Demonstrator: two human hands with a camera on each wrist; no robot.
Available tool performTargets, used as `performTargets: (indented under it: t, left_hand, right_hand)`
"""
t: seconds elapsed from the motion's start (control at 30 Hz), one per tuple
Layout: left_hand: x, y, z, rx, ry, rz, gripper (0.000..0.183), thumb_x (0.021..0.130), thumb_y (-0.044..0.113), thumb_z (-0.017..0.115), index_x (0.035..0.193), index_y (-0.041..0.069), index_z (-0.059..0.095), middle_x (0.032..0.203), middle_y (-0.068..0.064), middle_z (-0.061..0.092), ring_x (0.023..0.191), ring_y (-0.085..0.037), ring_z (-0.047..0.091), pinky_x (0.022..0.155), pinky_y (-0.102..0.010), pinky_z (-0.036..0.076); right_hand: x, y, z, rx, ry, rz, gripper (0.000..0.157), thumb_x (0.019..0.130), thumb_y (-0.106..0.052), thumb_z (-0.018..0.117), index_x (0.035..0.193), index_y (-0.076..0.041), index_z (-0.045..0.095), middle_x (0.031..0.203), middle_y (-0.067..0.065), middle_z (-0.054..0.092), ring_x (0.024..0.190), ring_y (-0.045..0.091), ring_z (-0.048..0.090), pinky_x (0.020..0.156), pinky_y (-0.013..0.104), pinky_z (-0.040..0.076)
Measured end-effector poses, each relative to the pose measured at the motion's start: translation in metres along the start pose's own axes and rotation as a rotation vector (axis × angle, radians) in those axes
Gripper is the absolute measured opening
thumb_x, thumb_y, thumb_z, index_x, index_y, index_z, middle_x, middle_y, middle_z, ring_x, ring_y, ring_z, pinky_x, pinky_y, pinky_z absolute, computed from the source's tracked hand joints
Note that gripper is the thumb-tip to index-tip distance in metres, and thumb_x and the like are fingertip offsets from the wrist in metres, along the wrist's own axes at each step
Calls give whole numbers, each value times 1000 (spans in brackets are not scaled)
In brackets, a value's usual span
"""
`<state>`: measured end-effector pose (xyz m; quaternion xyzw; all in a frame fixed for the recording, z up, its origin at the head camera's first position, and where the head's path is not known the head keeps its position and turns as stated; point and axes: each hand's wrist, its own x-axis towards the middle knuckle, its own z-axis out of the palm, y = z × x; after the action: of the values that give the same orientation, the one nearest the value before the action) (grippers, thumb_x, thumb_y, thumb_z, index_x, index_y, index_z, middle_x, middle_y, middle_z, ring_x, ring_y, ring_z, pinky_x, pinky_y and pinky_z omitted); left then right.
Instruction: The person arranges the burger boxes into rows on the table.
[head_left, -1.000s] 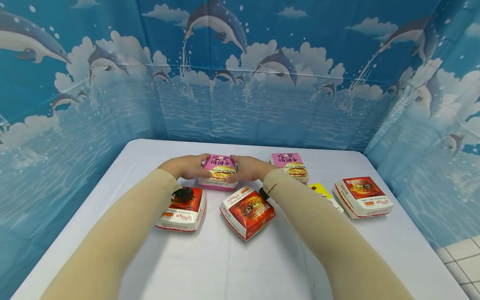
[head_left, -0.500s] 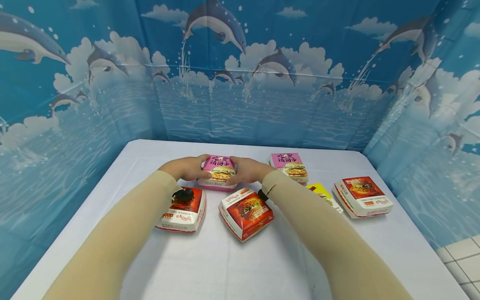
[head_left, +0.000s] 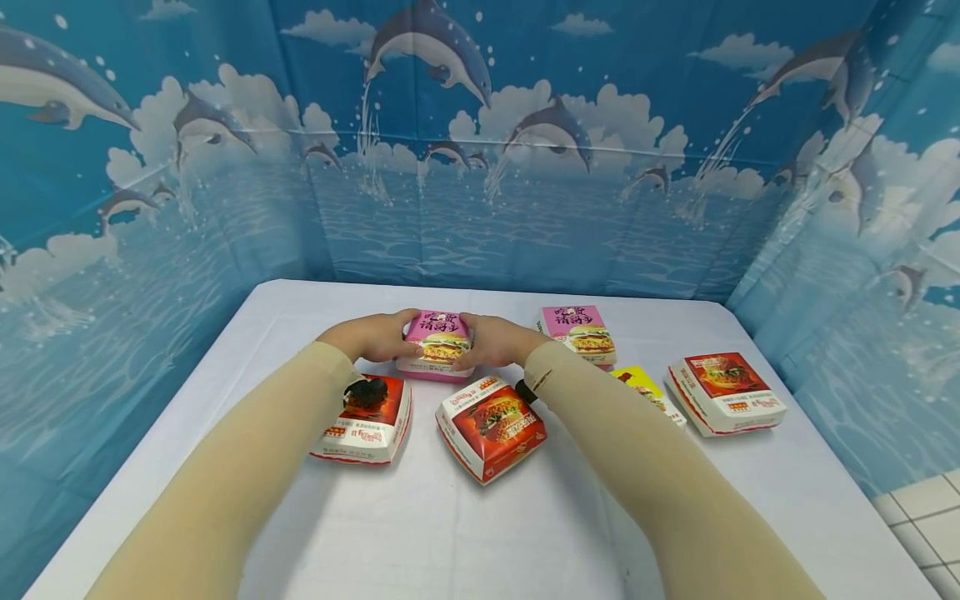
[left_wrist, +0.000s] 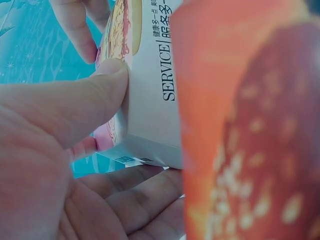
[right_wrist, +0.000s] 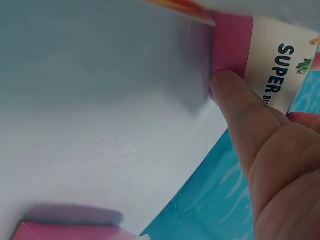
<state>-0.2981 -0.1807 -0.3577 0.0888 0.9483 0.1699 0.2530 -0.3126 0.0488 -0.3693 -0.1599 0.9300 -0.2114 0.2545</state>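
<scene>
A pink and white burger box (head_left: 441,337) sits near the back of the white table. My left hand (head_left: 371,336) grips its left side, thumb at the near top edge. From the other side my right hand (head_left: 498,340) holds it, thumb likewise toward the front. In the left wrist view the left thumb (left_wrist: 102,90) presses the white wall and other fingers lie along the adjacent side. Only part of the pink bottom and white side shows by the right thumb (right_wrist: 232,92) in the right wrist view.
Red burger boxes stand in front, one at left (head_left: 375,429) beneath the left wrist, one at centre (head_left: 491,429) by the right wrist. Another pink box (head_left: 581,333), a yellow box (head_left: 647,385) partly behind the sleeve, and a red box (head_left: 726,392) stand right. Dolphin-print curtains (head_left: 480,208) enclose the table.
Both hands keep their hold on the pink burger box, which stays in place. The centre red box has shifted very slightly left and toward the front.
</scene>
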Motion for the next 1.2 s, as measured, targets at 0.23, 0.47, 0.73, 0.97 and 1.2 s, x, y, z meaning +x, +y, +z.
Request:
performTargets:
  t: [0.23, 0.47, 0.73, 0.97, 1.2]
  left_hand:
    - [1, -2, -1, -12, 10, 10, 92, 101, 50, 66, 171, 21, 13, 167, -18, 40, 152, -37, 42, 125, -62, 31]
    - [-3, -4, -6, -2, 42, 47, 92, 103, 49, 65, 171, 19, 10, 160, -19, 50, 145, -35, 52, 123, -59, 37]
    - [-7, -6, -12, -18, 71, 59, 93, 103, 47, 65, 171, 19, 8, 162, -20, 47, 147, -37, 50, 124, -60, 35]
    - [-14, -10, -20, -48, 93, 50, 93, 103, 44, 65, 171, 21, 6, 166, -20, 41, 150, -39, 46, 123, -62, 35]
    - [-21, -17, -27, -66, 102, 54, 92, 105, 42, 62, 171, 21, 2, 165, -22, 41, 149, -40, 46, 122, -61, 37]
  right_hand:
    - [1, 0, 1, 8, 20, -17, 108, 89, -43, 85, 170, -15, 19, 170, 10, 38, 158, 29, 35, 129, 52, 30]
    - [-1, -3, -2, 18, 60, -45, 109, 89, -42, 85, 170, -16, 18, 171, 11, 37, 158, 29, 33, 128, 51, 31]
    - [-1, -12, -7, 38, 76, -33, 109, 88, -41, 85, 171, -19, 17, 171, 8, 36, 156, 26, 36, 128, 51, 33]
    - [0, -21, -9, 34, 112, -74, 109, 89, -40, 85, 171, -19, 16, 171, 9, 36, 156, 27, 37, 128, 50, 32]
    - [2, -30, -10, 40, 133, -115, 109, 90, -39, 84, 171, -20, 13, 171, 9, 36, 154, 26, 40, 127, 49, 34]
